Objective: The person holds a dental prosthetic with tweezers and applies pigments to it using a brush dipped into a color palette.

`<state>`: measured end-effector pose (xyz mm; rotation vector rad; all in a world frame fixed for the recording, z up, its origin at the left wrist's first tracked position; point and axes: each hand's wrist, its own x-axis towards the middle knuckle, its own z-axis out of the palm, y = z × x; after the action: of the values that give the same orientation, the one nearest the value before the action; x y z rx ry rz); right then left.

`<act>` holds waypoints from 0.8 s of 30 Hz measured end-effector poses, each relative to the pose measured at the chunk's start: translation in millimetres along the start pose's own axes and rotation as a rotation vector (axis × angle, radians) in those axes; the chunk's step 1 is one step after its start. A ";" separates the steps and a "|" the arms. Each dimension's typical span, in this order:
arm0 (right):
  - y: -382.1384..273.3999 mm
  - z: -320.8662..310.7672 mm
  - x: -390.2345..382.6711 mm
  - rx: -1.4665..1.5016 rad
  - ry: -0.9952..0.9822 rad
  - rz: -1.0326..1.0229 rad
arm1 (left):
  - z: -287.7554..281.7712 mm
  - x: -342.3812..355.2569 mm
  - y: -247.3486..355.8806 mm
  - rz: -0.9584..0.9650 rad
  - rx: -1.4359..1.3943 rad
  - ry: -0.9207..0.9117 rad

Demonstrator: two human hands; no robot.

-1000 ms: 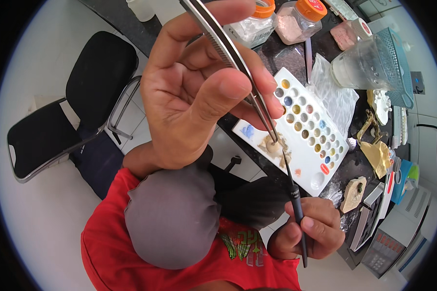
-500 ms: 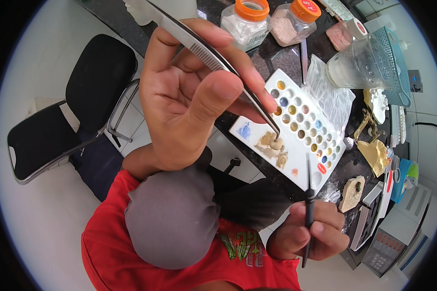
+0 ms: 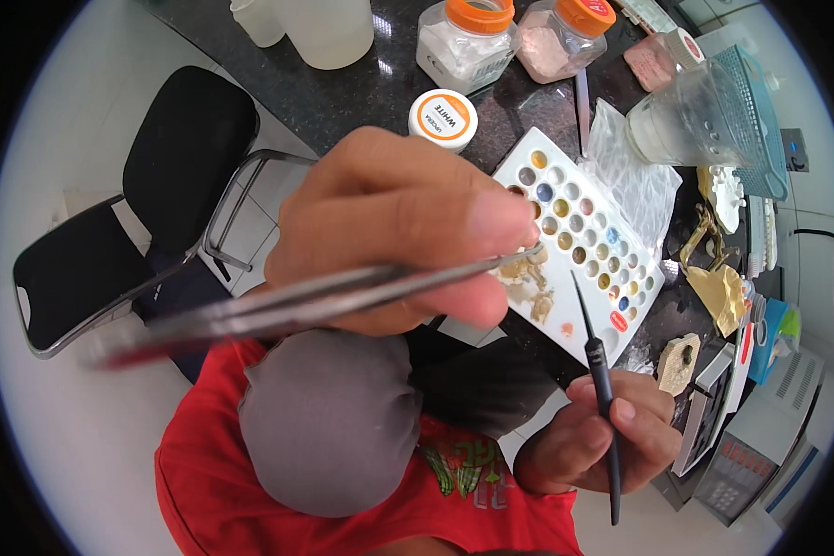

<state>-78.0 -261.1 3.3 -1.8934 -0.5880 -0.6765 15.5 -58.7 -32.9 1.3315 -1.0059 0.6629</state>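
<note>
My left hand [image 3: 389,227] is closed on a pair of metal tweezers [image 3: 361,295], now lying nearly level across the fingers. The tips reach over the palette's left part; whether a small piece sits between them I cannot make out. In my right hand [image 3: 644,431] is a fine brush [image 3: 600,385] with a black handle, its thin point tilted up over the palette. The white palette [image 3: 560,283] has rows of round wells with yellow, blue, brown and grey colours. Beige paste [image 3: 539,301] is smeared on its flat part, beside a small pink dab [image 3: 567,329].
Behind the palette stand a white-lidded jar [image 3: 443,120], orange-lidded powder jars [image 3: 468,51] and a clear cup [image 3: 672,125]. Clear plastic film [image 3: 625,176], a gold-coloured piece [image 3: 715,296] and a beige block [image 3: 679,363] lie rightward. A black chair [image 3: 190,153] stands left.
My left hand has turned over and lowered, swinging the tweezers from steeply slanted to nearly level. The white-lidded jar has come into sight. My right hand with the brush has shifted slightly.
</note>
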 end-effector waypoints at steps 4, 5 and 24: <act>1.0 4.3 0.2 0.004 0.017 0.001 | 3.6 -1.7 0.2 0.041 -0.009 0.002; 0.2 4.0 0.1 0.003 0.015 0.012 | 5.2 -1.8 0.2 0.044 -0.017 0.009; -0.6 7.4 -1.8 -0.056 0.002 -0.004 | 15.3 -6.7 6.2 0.033 0.011 0.081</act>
<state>-78.3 -254.3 -0.1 -1.9432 -0.5773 -0.7042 3.8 -71.7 -36.7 1.2896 -0.9617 0.7430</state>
